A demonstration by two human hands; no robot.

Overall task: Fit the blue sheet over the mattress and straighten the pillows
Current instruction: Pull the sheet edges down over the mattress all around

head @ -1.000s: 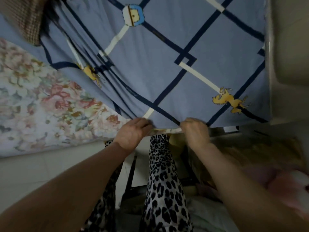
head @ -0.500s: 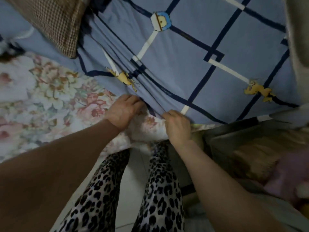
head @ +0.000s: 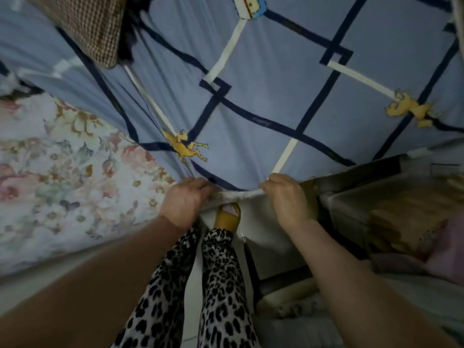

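The blue sheet (head: 263, 101), crossed by dark and white bands with small yellow figures, lies stretched over most of the bed. The floral mattress (head: 62, 177) shows bare at the left, below the sheet's slanting edge. My left hand (head: 184, 202) and my right hand (head: 288, 197) both grip the sheet's near hem at the mattress corner, about a hand's width apart, pulling it taut between them. A brown checked pillow (head: 88, 23) rests on the sheet at the top left.
My legs in leopard-print trousers (head: 218, 285) and a yellow slipper (head: 227, 217) stand on the pale floor below the hem. A low dark stand with wooden and pink items (head: 401, 222) sits close on the right. A pale wall edge (head: 459, 26) borders the bed's right side.
My hands have spread apart along the hem and the sheet's edge has come further down over the floral corner. The view has shifted, and the yellow slipper now shows.
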